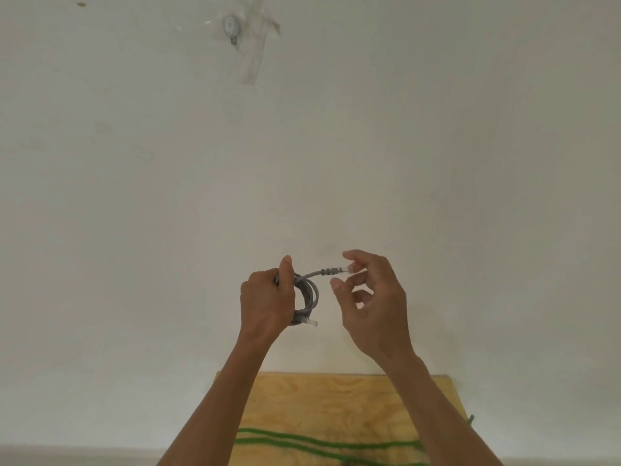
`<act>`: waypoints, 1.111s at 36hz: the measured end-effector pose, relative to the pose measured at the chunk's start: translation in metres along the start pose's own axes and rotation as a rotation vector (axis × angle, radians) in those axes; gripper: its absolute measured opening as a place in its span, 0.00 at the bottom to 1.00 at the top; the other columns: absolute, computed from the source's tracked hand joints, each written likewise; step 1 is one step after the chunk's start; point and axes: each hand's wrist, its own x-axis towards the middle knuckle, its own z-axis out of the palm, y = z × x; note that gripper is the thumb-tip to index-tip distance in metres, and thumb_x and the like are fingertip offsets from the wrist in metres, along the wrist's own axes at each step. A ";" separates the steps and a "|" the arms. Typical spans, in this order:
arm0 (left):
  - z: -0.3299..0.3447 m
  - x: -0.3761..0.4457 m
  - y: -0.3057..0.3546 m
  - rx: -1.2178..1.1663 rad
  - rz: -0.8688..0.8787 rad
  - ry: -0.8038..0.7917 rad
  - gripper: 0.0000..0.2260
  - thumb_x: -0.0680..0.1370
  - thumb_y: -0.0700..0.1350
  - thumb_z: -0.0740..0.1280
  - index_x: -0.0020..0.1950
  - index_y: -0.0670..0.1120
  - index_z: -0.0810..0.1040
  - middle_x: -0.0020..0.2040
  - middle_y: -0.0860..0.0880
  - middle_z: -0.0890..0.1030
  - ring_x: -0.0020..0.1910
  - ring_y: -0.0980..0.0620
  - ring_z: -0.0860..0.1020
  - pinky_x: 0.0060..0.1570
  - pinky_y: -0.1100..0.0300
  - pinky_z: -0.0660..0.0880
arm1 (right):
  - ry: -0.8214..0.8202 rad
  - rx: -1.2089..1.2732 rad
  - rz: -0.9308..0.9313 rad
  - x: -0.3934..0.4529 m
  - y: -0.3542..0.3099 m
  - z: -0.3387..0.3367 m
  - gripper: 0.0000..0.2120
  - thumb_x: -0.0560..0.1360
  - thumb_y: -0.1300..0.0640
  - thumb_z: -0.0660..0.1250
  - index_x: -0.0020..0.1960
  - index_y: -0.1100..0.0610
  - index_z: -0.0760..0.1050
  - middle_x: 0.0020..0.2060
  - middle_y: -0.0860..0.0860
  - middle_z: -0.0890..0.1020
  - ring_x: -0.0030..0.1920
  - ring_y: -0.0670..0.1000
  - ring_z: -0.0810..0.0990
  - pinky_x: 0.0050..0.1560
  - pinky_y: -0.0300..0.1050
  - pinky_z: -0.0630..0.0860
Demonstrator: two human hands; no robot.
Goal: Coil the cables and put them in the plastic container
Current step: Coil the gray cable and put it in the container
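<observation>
A grey network cable (309,294) is wound into a small coil that my left hand (267,299) grips, raised in front of a white wall. One clear plug sticks out below the coil. The other end runs right, and its plug (336,271) rests at the fingertips of my right hand (369,297), whose fingers are loosely curled. A green cable (322,443) lies in lines across the wooden board below. No plastic container is in view.
A light wooden board (336,401) sits at the bottom centre against the wall. High on the wall (134,163), a small round metal fitting (230,28) is held under strips of clear tape.
</observation>
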 end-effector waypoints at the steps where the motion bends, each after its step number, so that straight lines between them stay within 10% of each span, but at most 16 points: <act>1: 0.001 0.000 0.000 0.020 0.016 0.002 0.28 0.84 0.53 0.59 0.23 0.49 0.62 0.16 0.54 0.65 0.16 0.55 0.67 0.24 0.60 0.73 | -0.046 -0.092 -0.089 0.001 -0.001 0.001 0.19 0.75 0.62 0.71 0.64 0.50 0.76 0.51 0.48 0.74 0.41 0.48 0.78 0.37 0.36 0.78; 7: 0.005 0.002 -0.003 0.176 0.111 -0.062 0.29 0.83 0.56 0.57 0.23 0.48 0.63 0.19 0.52 0.68 0.21 0.52 0.66 0.28 0.56 0.70 | -0.063 -0.712 -0.462 0.017 0.016 0.003 0.05 0.76 0.52 0.70 0.51 0.46 0.83 0.47 0.44 0.82 0.53 0.55 0.77 0.45 0.51 0.75; 13: 0.000 -0.005 -0.003 0.251 0.226 -0.223 0.32 0.81 0.64 0.51 0.31 0.40 0.72 0.25 0.45 0.74 0.26 0.47 0.74 0.31 0.55 0.71 | -0.096 -0.746 -0.576 0.040 0.022 -0.007 0.06 0.72 0.53 0.75 0.49 0.48 0.84 0.46 0.48 0.80 0.51 0.55 0.71 0.43 0.49 0.72; 20: -0.001 -0.007 0.004 0.080 0.212 -0.453 0.27 0.80 0.63 0.55 0.32 0.44 0.70 0.23 0.54 0.69 0.21 0.57 0.68 0.27 0.67 0.66 | -0.210 -0.248 -0.078 0.031 0.030 0.014 0.09 0.76 0.61 0.70 0.55 0.56 0.84 0.39 0.53 0.78 0.44 0.55 0.81 0.42 0.56 0.80; 26: -0.004 -0.010 -0.011 -0.028 0.216 -0.413 0.24 0.77 0.64 0.60 0.30 0.47 0.69 0.21 0.55 0.68 0.22 0.57 0.67 0.28 0.64 0.67 | -0.529 -0.137 0.266 0.025 0.017 0.006 0.08 0.78 0.56 0.69 0.53 0.51 0.85 0.40 0.47 0.81 0.41 0.45 0.81 0.41 0.28 0.72; 34: 0.002 -0.014 -0.013 0.066 0.365 -0.295 0.22 0.77 0.60 0.62 0.25 0.56 0.65 0.21 0.59 0.71 0.21 0.57 0.69 0.28 0.71 0.64 | -0.630 0.201 0.483 0.029 0.019 -0.003 0.07 0.78 0.64 0.68 0.51 0.62 0.84 0.41 0.56 0.87 0.42 0.52 0.86 0.46 0.44 0.82; 40: 0.005 -0.015 -0.024 0.108 0.384 -0.238 0.25 0.77 0.64 0.64 0.32 0.45 0.72 0.20 0.56 0.70 0.21 0.55 0.69 0.27 0.68 0.64 | -0.754 0.211 0.541 0.036 0.023 -0.007 0.07 0.78 0.65 0.67 0.55 0.63 0.81 0.44 0.62 0.86 0.46 0.58 0.87 0.51 0.55 0.83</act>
